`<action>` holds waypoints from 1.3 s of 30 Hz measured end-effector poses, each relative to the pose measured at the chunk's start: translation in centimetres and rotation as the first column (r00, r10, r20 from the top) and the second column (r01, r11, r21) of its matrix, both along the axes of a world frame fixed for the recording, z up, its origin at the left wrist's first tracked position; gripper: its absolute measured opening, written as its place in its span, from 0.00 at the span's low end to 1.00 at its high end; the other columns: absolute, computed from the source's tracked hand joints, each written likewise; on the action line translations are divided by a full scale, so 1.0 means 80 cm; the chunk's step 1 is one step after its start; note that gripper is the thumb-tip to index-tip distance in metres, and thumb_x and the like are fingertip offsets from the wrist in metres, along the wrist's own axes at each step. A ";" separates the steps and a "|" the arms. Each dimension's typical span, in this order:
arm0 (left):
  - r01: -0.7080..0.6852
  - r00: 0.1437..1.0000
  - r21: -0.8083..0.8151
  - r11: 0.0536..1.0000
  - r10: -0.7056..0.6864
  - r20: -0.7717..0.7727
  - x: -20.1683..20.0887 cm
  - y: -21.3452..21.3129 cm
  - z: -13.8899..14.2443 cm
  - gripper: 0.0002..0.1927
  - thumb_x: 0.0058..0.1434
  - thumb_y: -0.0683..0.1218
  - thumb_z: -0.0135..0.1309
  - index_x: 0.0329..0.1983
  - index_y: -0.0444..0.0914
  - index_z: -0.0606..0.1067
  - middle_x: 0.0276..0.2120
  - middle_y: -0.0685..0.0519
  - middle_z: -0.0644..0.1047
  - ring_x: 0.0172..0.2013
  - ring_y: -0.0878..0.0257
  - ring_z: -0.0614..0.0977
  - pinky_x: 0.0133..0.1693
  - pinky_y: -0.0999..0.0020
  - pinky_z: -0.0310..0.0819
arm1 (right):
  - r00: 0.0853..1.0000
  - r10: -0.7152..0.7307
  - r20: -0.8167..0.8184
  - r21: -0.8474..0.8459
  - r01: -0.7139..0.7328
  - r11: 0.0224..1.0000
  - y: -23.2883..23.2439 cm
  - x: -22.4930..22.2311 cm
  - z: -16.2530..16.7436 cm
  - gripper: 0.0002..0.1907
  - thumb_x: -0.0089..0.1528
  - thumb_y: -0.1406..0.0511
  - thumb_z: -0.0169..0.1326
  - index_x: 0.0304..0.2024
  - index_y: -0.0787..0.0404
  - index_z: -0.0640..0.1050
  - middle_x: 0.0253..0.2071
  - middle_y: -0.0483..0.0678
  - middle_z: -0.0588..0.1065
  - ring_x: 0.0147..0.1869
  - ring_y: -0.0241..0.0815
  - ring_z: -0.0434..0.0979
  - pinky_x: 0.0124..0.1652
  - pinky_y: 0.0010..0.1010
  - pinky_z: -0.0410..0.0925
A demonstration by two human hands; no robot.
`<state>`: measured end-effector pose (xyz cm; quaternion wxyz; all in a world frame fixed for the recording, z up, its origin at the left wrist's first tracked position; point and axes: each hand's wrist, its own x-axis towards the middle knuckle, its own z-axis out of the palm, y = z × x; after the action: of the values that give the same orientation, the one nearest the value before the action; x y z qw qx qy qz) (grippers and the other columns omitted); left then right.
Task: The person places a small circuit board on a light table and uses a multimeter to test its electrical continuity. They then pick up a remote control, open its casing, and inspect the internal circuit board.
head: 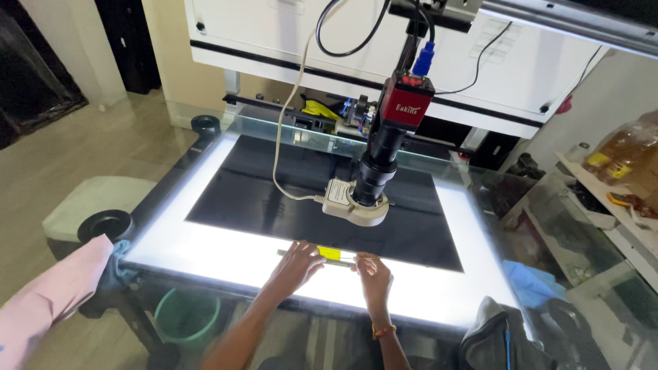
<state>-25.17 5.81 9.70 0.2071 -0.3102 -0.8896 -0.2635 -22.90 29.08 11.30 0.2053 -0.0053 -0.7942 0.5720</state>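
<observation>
Now pinching the two ends of a narrow strip (322, 255) with a yellow middle: left hand (296, 266) closed over one end, right hand (372, 269) nipping the other, fingertips curled. Lying flat on the bright border of the light table (205, 243), just short of the black sheet (295, 199) and a little below the ring light (361, 205) of the camera microscope (392, 133). Apparently mid-positioning; hard to tell whether lifted or resting. Next, probably a level slide forward under the lens, both ends even. Pink cloth (48, 294) well apart, at left.
</observation>
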 end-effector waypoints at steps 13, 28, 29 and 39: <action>0.002 1.000 0.003 1.000 -0.002 -0.017 -0.035 -0.014 -0.014 0.10 0.60 0.46 0.63 0.44 0.41 0.83 0.49 0.51 0.80 0.52 0.56 0.77 0.59 0.55 0.68 | 1.000 -0.008 0.018 -0.037 0.008 0.999 -0.007 -0.041 -0.021 0.11 0.61 0.64 0.60 0.43 0.64 0.84 0.33 0.51 0.85 0.35 0.40 0.87 0.42 0.31 0.79; -0.001 0.999 -0.020 1.000 0.002 0.041 -0.066 -0.022 -0.017 0.10 0.60 0.46 0.63 0.44 0.42 0.83 0.50 0.51 0.80 0.52 0.56 0.77 0.58 0.55 0.68 | 0.999 -0.042 0.027 0.025 0.041 0.999 -0.020 -0.066 -0.014 0.11 0.61 0.63 0.60 0.43 0.63 0.84 0.33 0.51 0.85 0.34 0.39 0.87 0.40 0.30 0.79; 0.000 0.999 -0.022 1.000 0.002 0.047 -0.067 -0.022 -0.016 0.10 0.60 0.46 0.63 0.45 0.42 0.83 0.50 0.51 0.80 0.52 0.56 0.77 0.58 0.56 0.68 | 0.999 -0.040 0.030 0.025 0.039 0.999 -0.021 -0.068 -0.013 0.11 0.61 0.63 0.60 0.43 0.63 0.84 0.33 0.50 0.85 0.34 0.39 0.87 0.40 0.30 0.79; 0.013 1.000 0.027 1.000 -0.014 0.020 -0.073 -0.034 -0.009 0.10 0.61 0.46 0.62 0.44 0.40 0.83 0.50 0.49 0.80 0.52 0.55 0.77 0.59 0.53 0.67 | 0.990 -0.126 -0.059 -0.130 0.117 0.985 -0.023 -0.077 -0.011 0.11 0.64 0.63 0.57 0.43 0.65 0.81 0.32 0.50 0.82 0.32 0.39 0.84 0.36 0.30 0.76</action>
<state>-30.99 3.09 8.95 0.2005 -0.3107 -0.8859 -0.2800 -29.04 27.21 10.46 0.2657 -0.0473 -0.7473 0.6072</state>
